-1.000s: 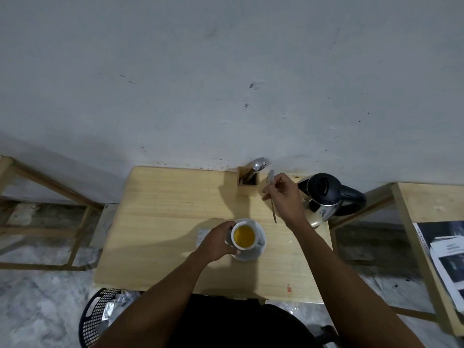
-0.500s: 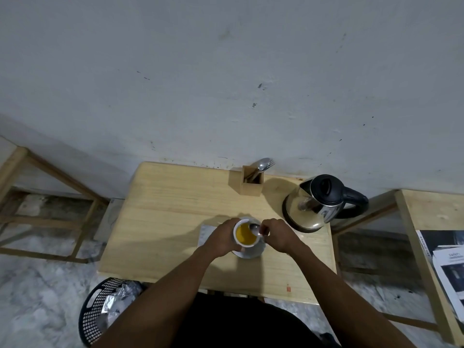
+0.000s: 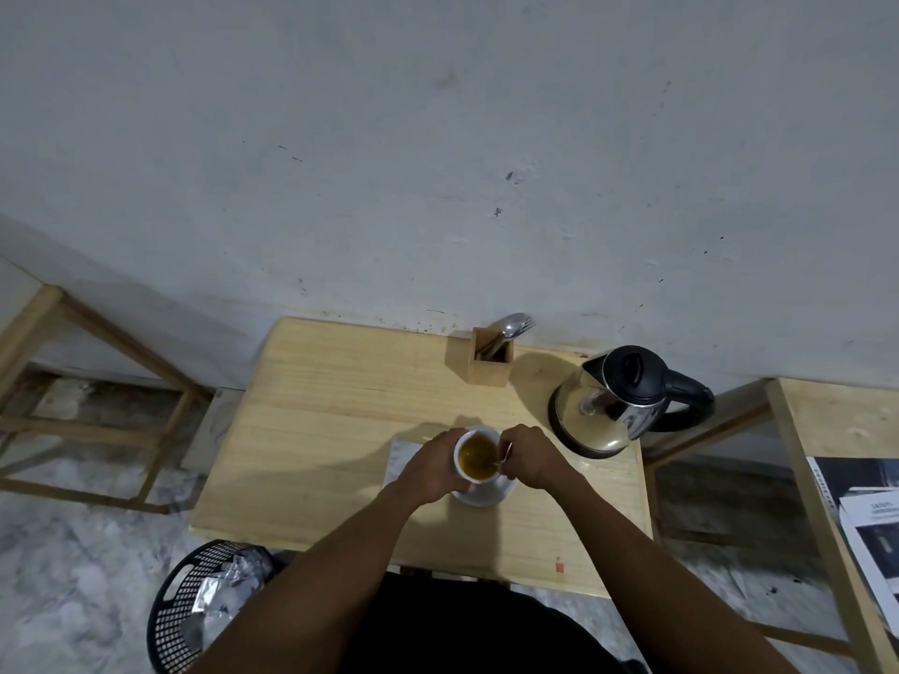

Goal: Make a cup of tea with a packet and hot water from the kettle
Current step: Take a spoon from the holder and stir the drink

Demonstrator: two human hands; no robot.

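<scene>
A white cup (image 3: pixel 479 432) filled with amber tea stands on a white saucer (image 3: pixel 491 496) near the middle of the wooden table (image 3: pixel 331 411). My left hand (image 3: pixel 435 467) wraps around the cup's left side. My right hand (image 3: pixel 528 454) pinches a thin spoon (image 3: pixel 503 454) whose lower end dips into the tea at the cup's right rim. A steel kettle (image 3: pixel 613 406) with a black lid and handle stands to the right. A pale flat packet (image 3: pixel 401 457) lies partly hidden under my left hand.
A wooden holder (image 3: pixel 491 364) with cutlery stands at the table's back edge by the wall. A black basket (image 3: pixel 194 605) with foil wrappers sits on the floor at the left. Wooden frames flank the table, and papers (image 3: pixel 871 518) lie at the right.
My right hand carried the spoon from near the cutlery holder down to the cup and put it into the tea. My left hand stayed on the cup.
</scene>
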